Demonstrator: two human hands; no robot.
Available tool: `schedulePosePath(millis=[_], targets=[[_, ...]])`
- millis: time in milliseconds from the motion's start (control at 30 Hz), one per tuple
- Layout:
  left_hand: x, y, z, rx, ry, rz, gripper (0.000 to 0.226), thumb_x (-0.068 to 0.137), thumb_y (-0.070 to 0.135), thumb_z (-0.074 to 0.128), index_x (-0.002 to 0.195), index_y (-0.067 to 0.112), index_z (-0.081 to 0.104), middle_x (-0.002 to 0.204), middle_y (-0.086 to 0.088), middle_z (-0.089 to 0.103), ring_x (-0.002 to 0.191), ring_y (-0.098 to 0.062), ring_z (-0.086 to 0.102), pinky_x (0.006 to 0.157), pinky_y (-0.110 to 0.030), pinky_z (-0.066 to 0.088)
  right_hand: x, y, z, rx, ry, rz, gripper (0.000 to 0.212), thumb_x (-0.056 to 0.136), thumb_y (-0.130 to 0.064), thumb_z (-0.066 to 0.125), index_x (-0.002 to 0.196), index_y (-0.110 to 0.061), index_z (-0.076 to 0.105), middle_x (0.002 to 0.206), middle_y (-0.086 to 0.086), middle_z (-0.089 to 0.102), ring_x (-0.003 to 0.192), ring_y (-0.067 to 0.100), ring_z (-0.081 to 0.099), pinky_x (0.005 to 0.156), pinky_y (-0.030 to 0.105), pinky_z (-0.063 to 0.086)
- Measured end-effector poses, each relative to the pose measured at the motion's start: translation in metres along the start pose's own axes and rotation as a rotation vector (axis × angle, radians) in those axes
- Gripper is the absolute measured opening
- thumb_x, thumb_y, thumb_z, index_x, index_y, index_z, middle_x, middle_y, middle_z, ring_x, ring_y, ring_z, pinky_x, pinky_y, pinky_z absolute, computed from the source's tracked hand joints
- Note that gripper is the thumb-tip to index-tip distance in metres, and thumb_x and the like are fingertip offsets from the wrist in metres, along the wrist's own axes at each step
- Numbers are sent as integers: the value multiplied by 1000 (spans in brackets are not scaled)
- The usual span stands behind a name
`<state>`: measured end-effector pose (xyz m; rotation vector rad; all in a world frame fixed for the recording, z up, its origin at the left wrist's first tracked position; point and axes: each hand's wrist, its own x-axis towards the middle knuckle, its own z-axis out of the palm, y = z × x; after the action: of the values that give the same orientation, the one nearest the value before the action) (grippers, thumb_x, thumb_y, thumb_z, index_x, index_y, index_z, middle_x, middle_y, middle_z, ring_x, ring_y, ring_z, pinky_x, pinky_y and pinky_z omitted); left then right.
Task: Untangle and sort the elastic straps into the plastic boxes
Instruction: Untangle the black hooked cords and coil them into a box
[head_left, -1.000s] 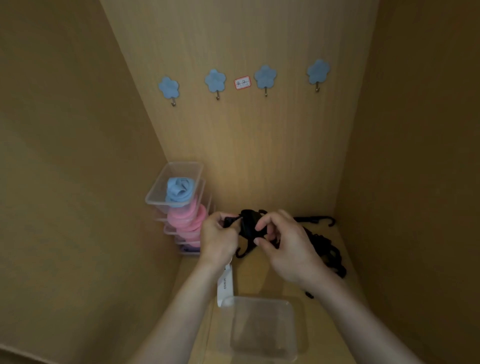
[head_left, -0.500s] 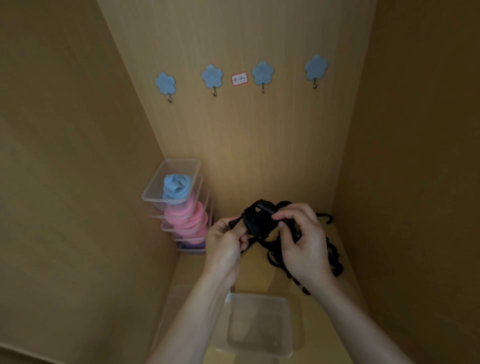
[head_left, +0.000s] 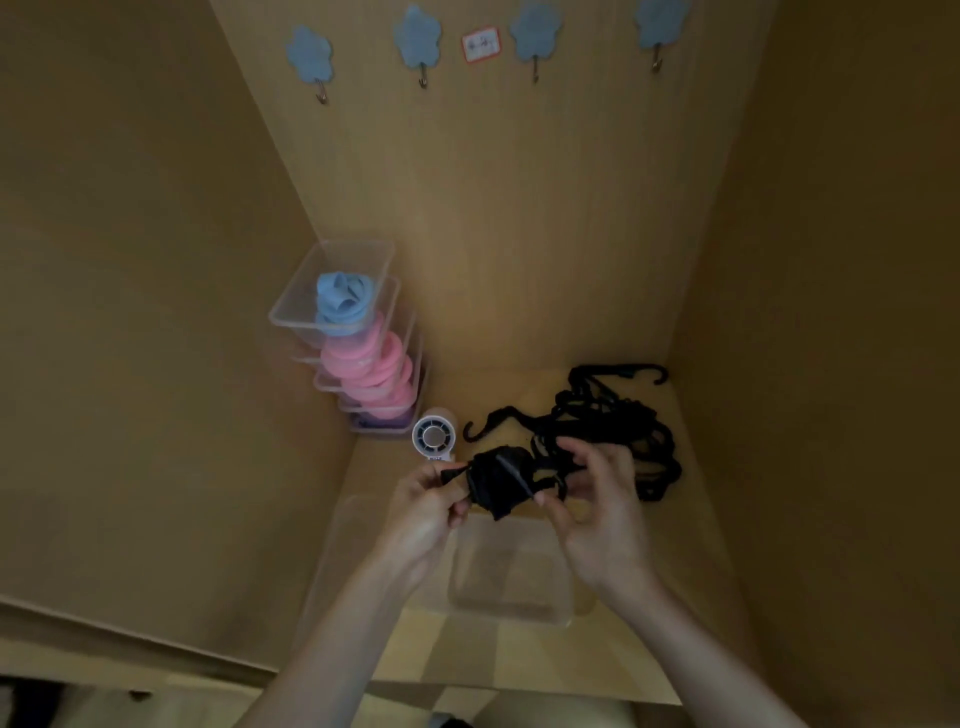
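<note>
Above an empty clear box (head_left: 511, 584), the left hand (head_left: 426, 512) pinches one end of a bundled black strap (head_left: 496, 480) and the right hand (head_left: 597, 504) grips its other side. Beyond lie the strap tangle (head_left: 615, 421), a white fan (head_left: 432, 437), stacked boxes (head_left: 298, 306); the wall label (head_left: 481, 44) is unreadable

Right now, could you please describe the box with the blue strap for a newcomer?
A stack of clear boxes stands in the cupboard's back left corner. It is the top box, holding the blue strap; those just below hold pink straps.
</note>
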<state>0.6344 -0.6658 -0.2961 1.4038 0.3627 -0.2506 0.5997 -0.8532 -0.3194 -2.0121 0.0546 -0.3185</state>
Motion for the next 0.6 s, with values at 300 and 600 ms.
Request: schedulePosePath(millis=[300, 600], targets=[[-14, -24, -23, 232, 24, -82, 15, 93, -11, 56, 86, 1, 62, 54, -5, 52, 46, -12, 44, 44, -21, 35, -43, 28, 18, -239, -225, -113, 33, 94, -35, 61, 124, -20, 67, 111, -13, 55, 109, 11, 51, 100, 32, 44], [-21, -40, -20, 308, 264, 11, 7, 87, 1, 70, 82, 3, 67, 61, -2, 62, 54, -13, 54, 49, -20, 38, -45, 14, 25, -261, -338, -75, 39, 98, -27, 62, 135, -32, 52, 116, -13, 65, 95, 3, 58, 82, 19, 44]])
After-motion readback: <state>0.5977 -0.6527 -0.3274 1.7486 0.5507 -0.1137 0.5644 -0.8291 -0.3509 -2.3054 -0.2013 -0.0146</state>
